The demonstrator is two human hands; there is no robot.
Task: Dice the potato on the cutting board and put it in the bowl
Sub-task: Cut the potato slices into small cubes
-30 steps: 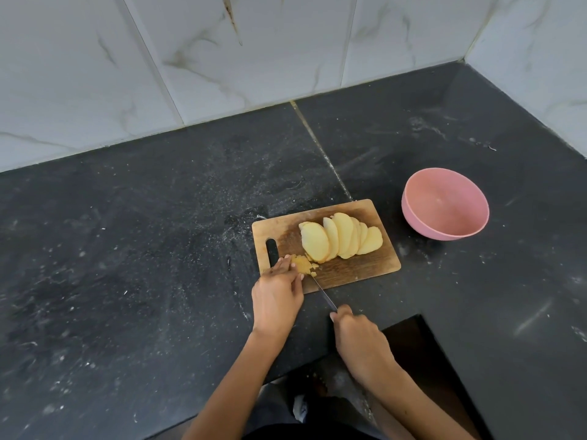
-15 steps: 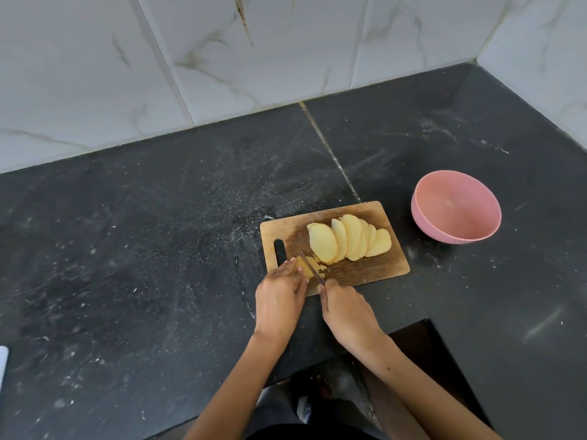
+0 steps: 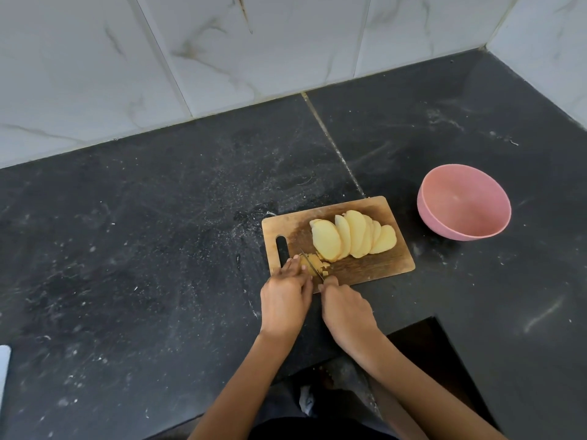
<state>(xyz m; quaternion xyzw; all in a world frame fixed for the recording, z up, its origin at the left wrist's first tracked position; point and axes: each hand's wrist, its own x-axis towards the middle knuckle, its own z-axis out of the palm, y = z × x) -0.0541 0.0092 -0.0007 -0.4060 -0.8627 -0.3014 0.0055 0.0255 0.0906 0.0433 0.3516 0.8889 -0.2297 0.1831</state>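
On the dark counter lies a wooden board, its handle slot at the left end. Across the middle and right of the board a row of potato slices leans fanned, each overlapping the next. At the near left corner of the board sits a small heap of diced potato, just beside the nearest slice.

Both hands work at that corner. The left hand rests with its fingers stretched forward, the fingertips pressing on the left side of the diced heap; the fingers look bent at the tips, holding the piece down. The right hand is clenched round the handle of a knife, the handle hidden inside the fist. The thin blade runs from the fist to the far left, through the diced heap, its point near the left fingertips. Whether the edge touches the board cannot be told.

To the right of the board, apart from it, stands a pink bowl with nothing visible in it.

Behind the counter rises a wall of pale marbled tiles, which turns a corner at the far right. At the far left edge, near the viewer, a pale flat object shows only in part. The counter's near edge has a cut-out below the right forearm, dark inside.
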